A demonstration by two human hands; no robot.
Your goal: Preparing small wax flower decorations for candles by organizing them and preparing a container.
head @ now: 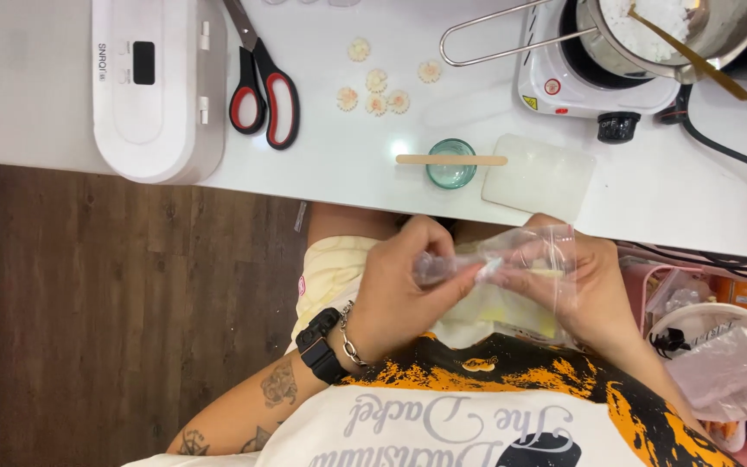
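Observation:
Below the table edge, over my lap, both hands hold a small clear plastic bag. My left hand, with a black watch and a chain bracelet at the wrist, pinches the bag's left end. The bag's right side lies against my right hand, whose fingers show through the film. Something pale yellow shows through the bag; I cannot tell what it is.
On the white table: a white box-shaped device, red-and-black scissors, several small cream flower shapes, a small green glass with a wooden stick across it, a translucent mat, a hot plate bearing a pot of white material. A bin stands at right.

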